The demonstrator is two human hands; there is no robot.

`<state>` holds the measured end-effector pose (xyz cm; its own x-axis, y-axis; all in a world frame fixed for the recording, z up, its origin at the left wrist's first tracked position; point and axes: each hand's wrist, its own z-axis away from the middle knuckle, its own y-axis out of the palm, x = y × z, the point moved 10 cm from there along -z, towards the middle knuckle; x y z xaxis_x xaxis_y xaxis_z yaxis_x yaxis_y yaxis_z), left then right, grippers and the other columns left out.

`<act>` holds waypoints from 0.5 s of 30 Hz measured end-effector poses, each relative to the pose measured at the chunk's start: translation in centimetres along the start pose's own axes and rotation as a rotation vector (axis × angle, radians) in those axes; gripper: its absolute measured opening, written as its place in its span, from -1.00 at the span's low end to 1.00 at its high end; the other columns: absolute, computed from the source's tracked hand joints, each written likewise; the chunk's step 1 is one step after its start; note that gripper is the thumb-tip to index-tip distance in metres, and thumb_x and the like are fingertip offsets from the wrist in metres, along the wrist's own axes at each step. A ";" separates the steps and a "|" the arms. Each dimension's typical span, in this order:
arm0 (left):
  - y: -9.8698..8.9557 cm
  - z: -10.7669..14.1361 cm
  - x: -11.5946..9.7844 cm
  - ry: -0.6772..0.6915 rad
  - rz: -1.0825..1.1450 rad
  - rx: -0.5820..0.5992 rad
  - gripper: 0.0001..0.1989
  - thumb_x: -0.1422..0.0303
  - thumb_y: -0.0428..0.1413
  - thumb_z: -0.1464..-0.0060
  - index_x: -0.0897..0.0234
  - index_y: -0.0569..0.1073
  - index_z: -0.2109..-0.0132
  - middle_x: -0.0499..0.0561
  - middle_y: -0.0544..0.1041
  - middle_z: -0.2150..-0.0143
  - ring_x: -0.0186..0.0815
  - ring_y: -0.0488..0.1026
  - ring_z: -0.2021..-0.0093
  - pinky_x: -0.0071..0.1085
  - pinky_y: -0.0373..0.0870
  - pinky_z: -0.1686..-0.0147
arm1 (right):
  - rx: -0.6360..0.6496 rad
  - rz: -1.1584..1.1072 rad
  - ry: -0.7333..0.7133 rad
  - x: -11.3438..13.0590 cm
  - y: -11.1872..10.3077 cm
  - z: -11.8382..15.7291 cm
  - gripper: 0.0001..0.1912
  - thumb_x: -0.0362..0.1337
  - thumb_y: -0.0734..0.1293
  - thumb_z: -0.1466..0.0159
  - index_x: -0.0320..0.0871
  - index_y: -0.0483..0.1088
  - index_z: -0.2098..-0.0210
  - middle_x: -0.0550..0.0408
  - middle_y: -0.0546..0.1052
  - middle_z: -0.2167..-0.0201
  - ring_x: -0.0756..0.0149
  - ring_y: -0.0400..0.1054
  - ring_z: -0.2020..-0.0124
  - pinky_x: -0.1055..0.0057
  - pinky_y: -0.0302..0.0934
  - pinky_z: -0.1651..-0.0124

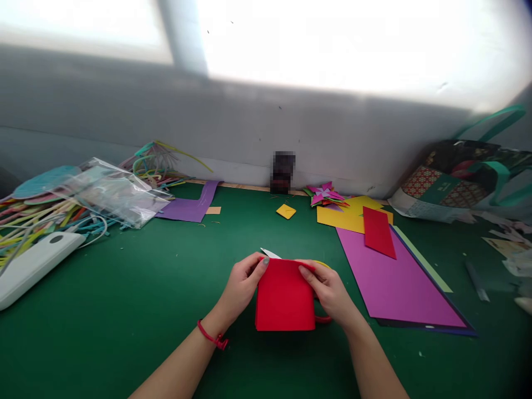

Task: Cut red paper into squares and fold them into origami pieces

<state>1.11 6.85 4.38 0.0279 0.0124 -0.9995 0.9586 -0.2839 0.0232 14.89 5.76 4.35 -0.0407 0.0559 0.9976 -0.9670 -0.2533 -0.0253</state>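
Observation:
Between my two hands is a piece of folded red paper (285, 296), held upright near the front middle of the table. My left hand (240, 282) pinches its upper left corner, thumb on the near face. At the upper right corner my right hand (330, 289) grips the paper the same way. Behind the paper lies a pair of scissors; one pale blade tip (270, 253) shows past the top edge, and a red handle loop (323, 319) shows by my right hand. The rest of the scissors is hidden. A small yellow paper square (286, 211) lies farther back.
To the right are purple paper sheets (399, 282), a red paper strip (379, 233), yellow paper (344, 216), a paper star stack (326, 194) and a bag (444, 188). Leftward lie purple paper (187, 208), a plastic bag (120, 191), pipe cleaners (162, 166) and a white power bank (41, 266).

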 end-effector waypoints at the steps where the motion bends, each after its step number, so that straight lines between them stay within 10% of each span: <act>1: 0.0 0.0 -0.1 0.011 -0.013 -0.002 -0.73 0.20 -0.12 -0.14 0.26 0.36 0.31 -0.05 0.34 0.41 -0.39 0.28 0.45 -0.52 0.18 0.52 | -0.001 -0.001 0.002 0.0 0.0 0.0 -0.74 -0.15 0.19 -0.24 -0.02 0.41 0.13 0.10 0.46 0.19 0.28 0.33 0.20 0.52 0.26 0.33; 15: -0.5 -0.1 0.0 0.012 -0.072 -0.044 -0.71 0.18 -0.11 -0.13 0.26 0.40 0.30 -0.02 0.39 0.40 -0.35 0.32 0.45 -0.52 0.21 0.54 | -0.040 -0.106 0.101 0.0 0.4 0.3 -0.64 -0.07 0.26 -0.15 -0.14 0.42 0.15 0.04 0.49 0.33 0.27 0.36 0.34 0.49 0.27 0.43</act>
<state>0.61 7.05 4.40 -0.0387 0.0434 -0.9983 0.9698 -0.2391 -0.0480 14.59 5.33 4.41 0.0391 0.1772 0.9834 -0.9764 -0.2024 0.0753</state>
